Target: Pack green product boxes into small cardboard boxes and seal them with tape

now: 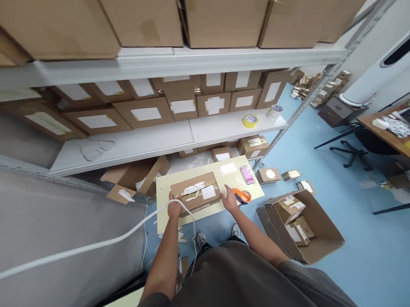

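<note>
A taped cardboard box [199,200] with torn white paper and a white label on top lies on a pale yellow board [164,183]. My left hand [174,207] grips its left end, with a white cable [119,238] passing in front of the hand. At the opposite end, my right hand [229,200] holds the box by its right side, thumb and fingers apart around the corner. Just right of that hand is an orange tape dispenser [243,196]. White label sheets [227,168] and a blurred pink item [247,174] lie farther back.
Shelving [164,145] with labelled boxes rises ahead, holding a yellow tape roll [250,121] and clear glasses [96,149]. An open carton [324,229] with boxes inside stands on the floor at right. Small boxes [268,175] lie near it. An open box [136,175] sits left.
</note>
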The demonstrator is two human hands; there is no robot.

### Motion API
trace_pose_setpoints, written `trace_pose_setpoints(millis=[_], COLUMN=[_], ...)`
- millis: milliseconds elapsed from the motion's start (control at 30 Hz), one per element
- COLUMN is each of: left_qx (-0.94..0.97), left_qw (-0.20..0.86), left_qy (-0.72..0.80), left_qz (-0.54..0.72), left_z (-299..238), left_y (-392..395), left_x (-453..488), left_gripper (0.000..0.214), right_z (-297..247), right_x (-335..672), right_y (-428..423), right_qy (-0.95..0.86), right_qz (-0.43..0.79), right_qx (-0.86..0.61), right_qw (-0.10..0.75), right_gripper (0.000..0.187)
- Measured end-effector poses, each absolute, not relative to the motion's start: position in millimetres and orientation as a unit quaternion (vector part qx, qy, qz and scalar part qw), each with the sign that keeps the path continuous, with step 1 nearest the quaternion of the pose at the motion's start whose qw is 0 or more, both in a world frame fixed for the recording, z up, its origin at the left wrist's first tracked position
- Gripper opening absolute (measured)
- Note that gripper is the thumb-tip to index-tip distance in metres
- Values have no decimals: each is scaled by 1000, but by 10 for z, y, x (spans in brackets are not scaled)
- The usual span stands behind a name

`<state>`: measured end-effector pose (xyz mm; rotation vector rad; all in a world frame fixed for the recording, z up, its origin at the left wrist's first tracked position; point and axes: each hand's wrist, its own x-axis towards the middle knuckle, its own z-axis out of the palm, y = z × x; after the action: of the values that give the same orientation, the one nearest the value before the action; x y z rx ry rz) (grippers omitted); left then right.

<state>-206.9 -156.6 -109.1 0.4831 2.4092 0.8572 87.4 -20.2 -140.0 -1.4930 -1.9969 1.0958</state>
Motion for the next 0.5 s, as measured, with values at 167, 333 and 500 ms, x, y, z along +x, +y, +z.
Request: trace_pose_setpoints(millis=[167, 333, 500], left_qx=[191, 206, 216], left_qw=[214, 168, 156], left_qy=[929, 948, 954], left_qz=[235, 176, 135], left_z=[-1020, -1003, -1033], left_y=[-1336, -1099, -1045], left_x=[-2074, -1895, -1794], left_gripper=[69, 68, 71], right_z=[-1443, -1654, -1904], right_x=[1531, 2090, 2213], right_y=[208, 530, 618], right_qy=[-721, -685, -701], right_qz=[338, 357, 414], right_qx=[-559, -614, -568], right_qw=[232, 160, 120], right_gripper=[61, 44, 19])
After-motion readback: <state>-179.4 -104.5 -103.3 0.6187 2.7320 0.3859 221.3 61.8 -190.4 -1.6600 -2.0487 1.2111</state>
